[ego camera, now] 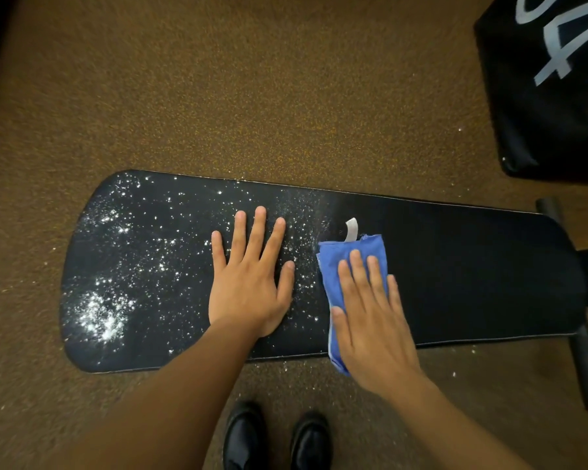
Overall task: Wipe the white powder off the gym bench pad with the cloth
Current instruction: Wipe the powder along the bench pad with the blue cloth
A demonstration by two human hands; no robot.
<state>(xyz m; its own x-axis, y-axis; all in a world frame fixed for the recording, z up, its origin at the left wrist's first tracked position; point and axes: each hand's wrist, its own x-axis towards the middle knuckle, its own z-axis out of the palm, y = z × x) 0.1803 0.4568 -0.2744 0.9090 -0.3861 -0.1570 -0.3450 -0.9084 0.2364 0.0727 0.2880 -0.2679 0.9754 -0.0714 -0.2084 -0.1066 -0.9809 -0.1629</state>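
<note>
Half the bench pad [455, 266] reads clean from my feed; the other half is speckled. Heaviest white powder [99, 317] sits well left of my left hand [248, 283], thinning toward the fingers. Left hand lies flat on the pad, fingers spread, gripping nothing; my guess is it braces the bench so the wipe doesn't rock it. Just right of it, a dusty band, then the blue cloth [353, 259], folded, a pale tag poking out beyond its far edge. My right hand [370, 317] presses the cloth down with straight fingers, palm on top, probably for broad contact. Pad right of that hand is bare black. I judge the wipe should go leftward. Some powder lies on the floor [286, 96] near my shoes [275, 439].
</note>
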